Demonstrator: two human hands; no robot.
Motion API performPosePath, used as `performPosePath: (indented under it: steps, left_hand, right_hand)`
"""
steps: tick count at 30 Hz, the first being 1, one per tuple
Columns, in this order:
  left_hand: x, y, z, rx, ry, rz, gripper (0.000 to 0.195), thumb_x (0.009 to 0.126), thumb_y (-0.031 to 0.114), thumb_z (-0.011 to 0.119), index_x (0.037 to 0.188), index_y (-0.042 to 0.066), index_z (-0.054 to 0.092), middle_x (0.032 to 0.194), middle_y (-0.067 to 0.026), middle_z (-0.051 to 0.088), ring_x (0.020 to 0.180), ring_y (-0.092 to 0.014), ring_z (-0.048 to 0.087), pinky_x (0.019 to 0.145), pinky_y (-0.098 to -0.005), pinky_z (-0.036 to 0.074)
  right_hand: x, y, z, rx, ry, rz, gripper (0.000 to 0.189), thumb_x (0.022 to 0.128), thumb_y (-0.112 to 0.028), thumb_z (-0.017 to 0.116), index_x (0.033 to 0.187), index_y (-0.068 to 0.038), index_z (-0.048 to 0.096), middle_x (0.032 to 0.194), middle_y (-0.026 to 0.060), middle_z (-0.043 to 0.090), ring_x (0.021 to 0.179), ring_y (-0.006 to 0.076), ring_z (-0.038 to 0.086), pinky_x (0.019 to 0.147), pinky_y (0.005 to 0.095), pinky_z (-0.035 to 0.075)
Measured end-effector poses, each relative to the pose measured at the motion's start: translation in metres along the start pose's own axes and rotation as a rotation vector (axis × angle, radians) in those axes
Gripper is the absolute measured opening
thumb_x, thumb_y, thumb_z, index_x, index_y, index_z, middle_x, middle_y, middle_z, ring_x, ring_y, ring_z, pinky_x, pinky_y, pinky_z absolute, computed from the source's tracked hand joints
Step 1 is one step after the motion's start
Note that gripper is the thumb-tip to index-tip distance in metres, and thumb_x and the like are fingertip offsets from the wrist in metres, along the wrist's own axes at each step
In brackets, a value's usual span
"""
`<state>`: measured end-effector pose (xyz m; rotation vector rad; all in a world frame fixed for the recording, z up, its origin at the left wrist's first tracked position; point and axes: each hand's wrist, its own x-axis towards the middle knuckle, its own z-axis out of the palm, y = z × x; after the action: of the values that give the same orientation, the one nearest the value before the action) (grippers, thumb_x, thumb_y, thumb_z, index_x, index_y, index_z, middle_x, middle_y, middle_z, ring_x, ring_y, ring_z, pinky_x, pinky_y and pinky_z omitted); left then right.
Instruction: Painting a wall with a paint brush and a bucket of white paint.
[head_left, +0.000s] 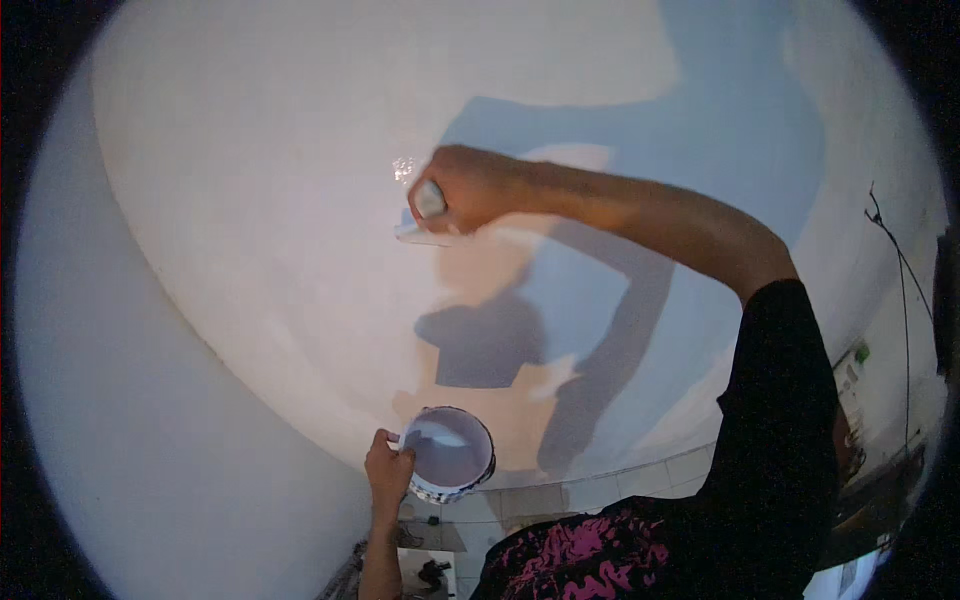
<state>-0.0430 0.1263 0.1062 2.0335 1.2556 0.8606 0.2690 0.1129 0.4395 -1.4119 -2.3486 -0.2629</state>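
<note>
My right hand is raised against a pale wall, closed round the light handle of a brush. The white head below my fingers lies at the wall; its bristles are mostly hidden. Just left of the hand, a small patch of the wall glistens. Lower down, my left hand grips the rim or handle of a white bucket with dark smears outside. Pale liquid, apparently paint, shows inside the bucket. Shadows of the arm and head fall across the wall.
A second wall meets the pale wall along a corner at the left. Light floor tiles run below. Dark items lie on a white surface at the bottom. Thin cables hang at the far right.
</note>
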Motion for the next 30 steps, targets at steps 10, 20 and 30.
performPosePath:
  steps: [10,20,30]
  left_hand:
    - [0.0,0.024,-0.006,0.065,-0.055,-0.088,0.03,0.068,0.009,0.066,0.095,0.003,0.053,0.063,-0.0177,0.063,0.063,-0.033,0.066,0.062,-0.0414,0.051]
    - [0.003,0.002,-0.004,-0.05,-0.051,-0.095,0.03,0.068,0.011,0.065,0.094,0.003,0.051,0.058,-0.0159,0.061,0.058,-0.033,0.064,0.06,-0.0429,0.049]
    - [-0.006,0.011,-0.017,-0.023,-0.049,-0.013,0.032,0.067,0.013,0.064,0.095,0.003,0.05,0.056,-0.0141,0.059,0.057,-0.034,0.062,0.059,-0.0435,0.048]
  right_hand:
    - [0.049,-0.043,-0.216,-0.497,0.501,0.12,0.048,0.08,-0.022,0.075,0.112,0.008,0.055,0.092,0.0187,0.069,0.073,0.0238,0.067,0.065,0.0364,0.056]
    - [-0.019,-0.003,-0.102,0.013,0.125,0.078,0.011,0.072,-0.018,0.071,0.077,-0.009,0.068,0.069,0.0117,0.068,0.063,0.0223,0.066,0.062,0.0386,0.052]
    - [0.006,-0.039,-0.199,0.046,0.165,0.145,0.01,0.078,-0.012,0.074,0.083,-0.005,0.07,0.073,0.0015,0.068,0.068,0.0089,0.059,0.066,0.0278,0.049]
